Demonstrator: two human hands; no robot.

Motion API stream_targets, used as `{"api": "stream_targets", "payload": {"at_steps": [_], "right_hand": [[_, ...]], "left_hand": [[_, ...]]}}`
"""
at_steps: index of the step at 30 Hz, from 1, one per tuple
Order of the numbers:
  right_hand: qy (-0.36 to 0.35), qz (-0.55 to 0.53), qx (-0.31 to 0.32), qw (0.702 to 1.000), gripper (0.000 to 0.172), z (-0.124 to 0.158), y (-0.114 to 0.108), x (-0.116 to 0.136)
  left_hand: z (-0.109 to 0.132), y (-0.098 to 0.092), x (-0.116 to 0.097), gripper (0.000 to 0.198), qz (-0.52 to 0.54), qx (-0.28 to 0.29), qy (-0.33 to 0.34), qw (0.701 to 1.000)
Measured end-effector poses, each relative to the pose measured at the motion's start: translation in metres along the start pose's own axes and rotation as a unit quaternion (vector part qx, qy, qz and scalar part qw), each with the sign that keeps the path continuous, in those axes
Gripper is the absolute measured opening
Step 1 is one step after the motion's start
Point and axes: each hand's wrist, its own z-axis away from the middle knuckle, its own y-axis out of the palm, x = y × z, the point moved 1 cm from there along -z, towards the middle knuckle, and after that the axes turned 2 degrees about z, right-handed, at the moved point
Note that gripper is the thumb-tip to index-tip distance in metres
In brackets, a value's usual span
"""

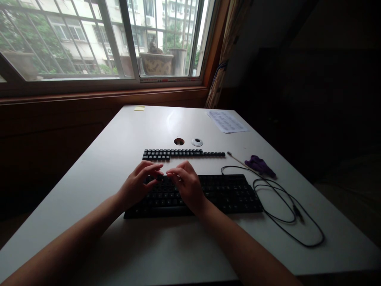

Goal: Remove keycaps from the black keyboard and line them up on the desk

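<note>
So there's a full-size black plastic keyboard [226, 194] sitting near the middle of a white desk [89, 171], and both bare hands are over its left half. The left hand [135, 186] has its fingers curved over the keys with the thumb underneath, and there's a small dark bit [160, 177] by those fingertips. Could be a keycap, but it's black on black, so I honestly can't tell if it's being pinched. The right hand [189, 184] comes in just beside it, thumb and index finger drawn close together; can't tell if anything's between them.

Just behind the keyboard, loose square black keycaps with pale lettering [178, 153] are laid out in three neat rows, the nearest row way shorter than the others. The keyboard's thin black cable [309, 246] leaves its back edge and loops around on the right side of the desk. Over there you've also got a crumpled purple cloth [260, 166] and a thin stick with a dark tip [238, 159] lying near it. Further back: a printed white paper sheet [228, 122] on the right and a little yellow sticky note [139, 108] on the far left edge.
</note>
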Motion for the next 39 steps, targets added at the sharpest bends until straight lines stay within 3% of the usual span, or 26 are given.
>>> {"api": "stream_targets", "payload": {"at_steps": [6,19,33,39], "right_hand": [[-0.011,0.002,0.042,0.999,0.021,0.0016,0.0036,-0.0013],[-0.003,0.050,0.058,0.997,0.022,0.0024,0.0064,-0.0044],[0.001,0.032,0.031,0.999,0.014,0.0009,0.0041,-0.0017],[0.001,0.023,0.030,0.999,0.013,0.0004,0.0033,-0.0012]], "left_hand": [[0.0014,-0.0022,-0.0006,0.047,-0.095,0.013,0.026,0.995],[0.0051,-0.0029,0.0039,0.050,-0.136,0.041,0.037,0.989],[0.0027,-0.0013,0.0049,0.045,-0.018,0.011,-0.003,1.000],[0.0014,-0.0044,0.0021,0.042,-0.024,-0.001,-0.014,1.000]]}}
